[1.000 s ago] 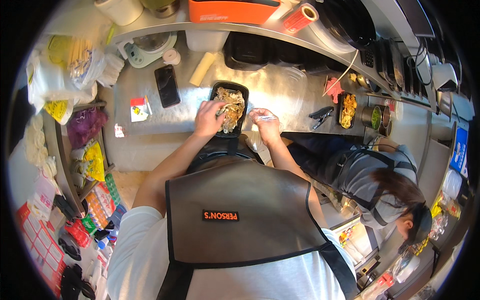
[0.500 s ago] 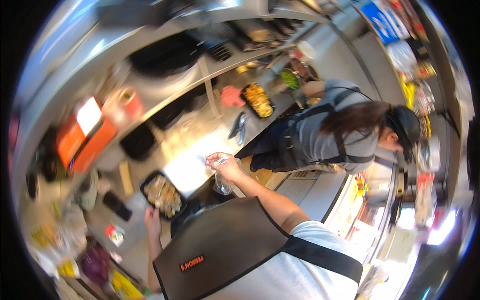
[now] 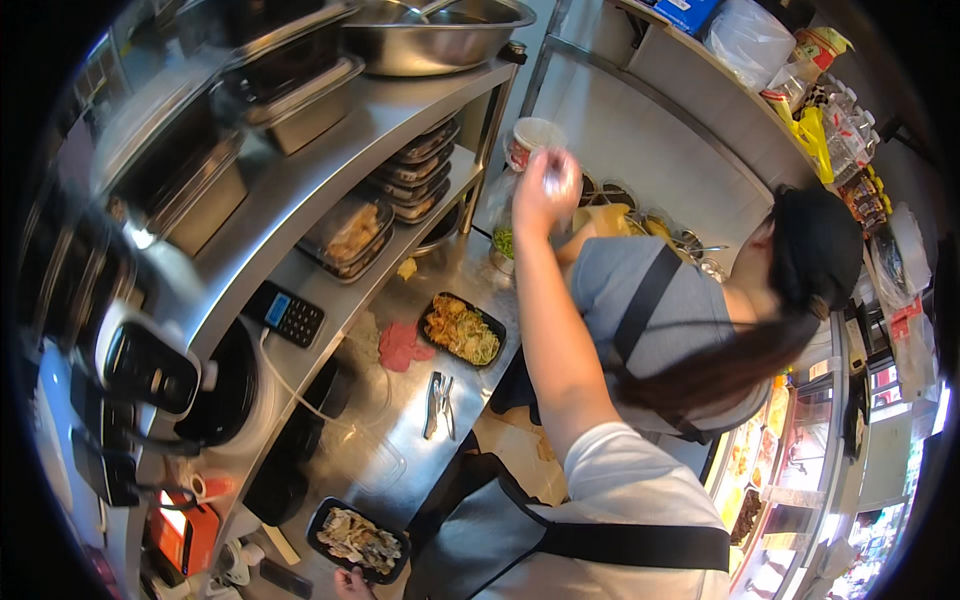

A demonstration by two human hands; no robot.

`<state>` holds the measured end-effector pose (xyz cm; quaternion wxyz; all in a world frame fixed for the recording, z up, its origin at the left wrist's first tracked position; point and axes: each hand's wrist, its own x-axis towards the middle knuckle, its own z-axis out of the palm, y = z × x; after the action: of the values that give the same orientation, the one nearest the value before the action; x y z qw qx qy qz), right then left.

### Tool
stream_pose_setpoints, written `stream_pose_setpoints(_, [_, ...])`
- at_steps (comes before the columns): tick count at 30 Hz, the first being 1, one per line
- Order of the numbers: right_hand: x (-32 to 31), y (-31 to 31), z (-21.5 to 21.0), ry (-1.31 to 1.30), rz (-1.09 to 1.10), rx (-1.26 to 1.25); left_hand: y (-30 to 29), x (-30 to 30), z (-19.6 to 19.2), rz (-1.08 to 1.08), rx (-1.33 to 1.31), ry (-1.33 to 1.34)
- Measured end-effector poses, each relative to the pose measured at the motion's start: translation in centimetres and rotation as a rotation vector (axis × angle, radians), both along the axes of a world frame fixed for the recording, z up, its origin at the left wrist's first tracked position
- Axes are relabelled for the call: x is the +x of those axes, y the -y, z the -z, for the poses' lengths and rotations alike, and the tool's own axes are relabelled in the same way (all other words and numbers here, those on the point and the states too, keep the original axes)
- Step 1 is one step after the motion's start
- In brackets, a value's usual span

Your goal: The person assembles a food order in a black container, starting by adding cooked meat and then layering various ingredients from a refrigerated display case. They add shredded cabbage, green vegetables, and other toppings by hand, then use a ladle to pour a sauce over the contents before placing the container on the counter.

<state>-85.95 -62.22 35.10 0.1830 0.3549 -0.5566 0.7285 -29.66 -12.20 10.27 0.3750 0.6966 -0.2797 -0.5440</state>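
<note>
My right hand is raised at arm's length over the far end of the steel counter, just below a white and red paper cup on a shelf post. Its fingers are closed on a small pale object, blurred. Only part of my left hand shows at the bottom edge; it rests against the near rim of a black tray of pale food, and its grip is hidden. A second black tray, holding noodles and vegetables, sits further along the counter.
A co-worker in a grey shirt and dark cap stands close on the right, bent over bowls. Tongs and a pink cloth lie on the counter. A calculator, stacked trays and a large metal bowl fill the shelves.
My head has turned toward the far end of the counter. My right hand has left the tray and risen up to the paper cup. My left hand stays at the tray.
</note>
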Motion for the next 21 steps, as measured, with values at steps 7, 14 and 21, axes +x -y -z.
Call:
stream_pose_setpoints(7, [-7.4, 4.4, 2.0, 0.000, 0.455, 0.515, 5.6, -4.2, -2.5, 0.255, -0.015, 0.057])
stream_pose_setpoints(14, [11.3, -18.7, 9.1, -0.024, -0.256, 0.308, 9.4, 1.3, 7.2, 0.736, -0.213, 0.179])
stream_pose_setpoints(21, [21.5, -56.8, 8.0, -0.195, -0.465, 1.117, 8.9, 2.7, -5.7, 1.098, 0.166, -0.005])
